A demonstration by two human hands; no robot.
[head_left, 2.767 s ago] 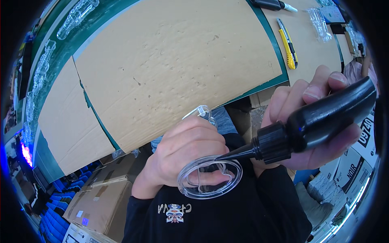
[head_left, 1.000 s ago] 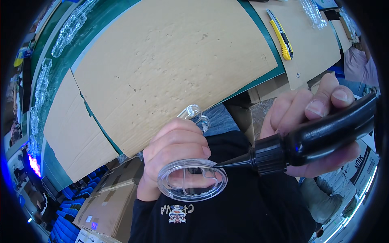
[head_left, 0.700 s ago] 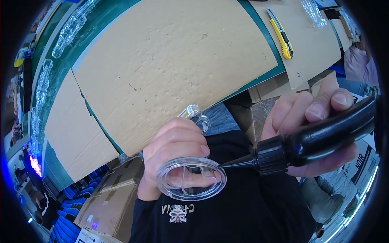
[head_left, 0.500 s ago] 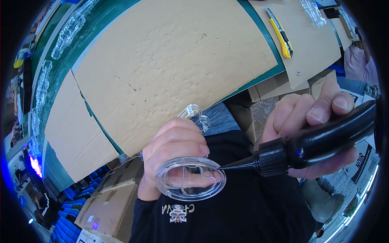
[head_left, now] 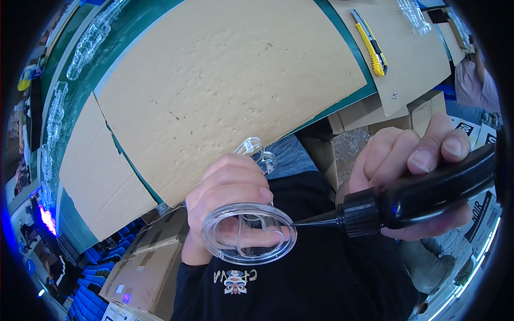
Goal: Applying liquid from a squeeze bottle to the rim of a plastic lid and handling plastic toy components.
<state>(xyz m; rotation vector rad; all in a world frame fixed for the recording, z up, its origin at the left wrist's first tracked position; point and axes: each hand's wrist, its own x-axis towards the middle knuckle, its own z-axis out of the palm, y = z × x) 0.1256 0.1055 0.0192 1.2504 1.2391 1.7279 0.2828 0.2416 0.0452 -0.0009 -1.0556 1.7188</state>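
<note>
Pieces of clear plastic (head_left: 54, 112) in a line along the far-left edge of the green tabletop (head_left: 72, 216), well apart from the left hand. Smaller cardboard sheet (head_left: 107, 176) flat to the left of that hand; brown carton (head_left: 142, 278) down to the hand's lower left. Large pitted cardboard sheet (head_left: 225, 80) beyond the same hand. Left hand (head_left: 227, 184) closed around a clear plastic part with an oval rim (head_left: 239, 238): rim just nearer the body than the knuckles, finger visible through it, looped end jutting past the far side of the hand. Black shirt (head_left: 342, 278) below both hands. Tapering nozzle (head_left: 321, 220) between the hands, tip at the rim's right edge; whether touching, cannot tell. Right hand (head_left: 399, 155) wrapped around a black squeeze bottle (head_left: 439, 187), tilted, nozzle toward the left hand. Yellow utility knife (head_left: 375, 51) beyond the right hand, on the right-hand cardboard sheet (head_left: 407, 69). Another person's pink sleeve (head_left: 474, 83) beyond and right of that hand.
</note>
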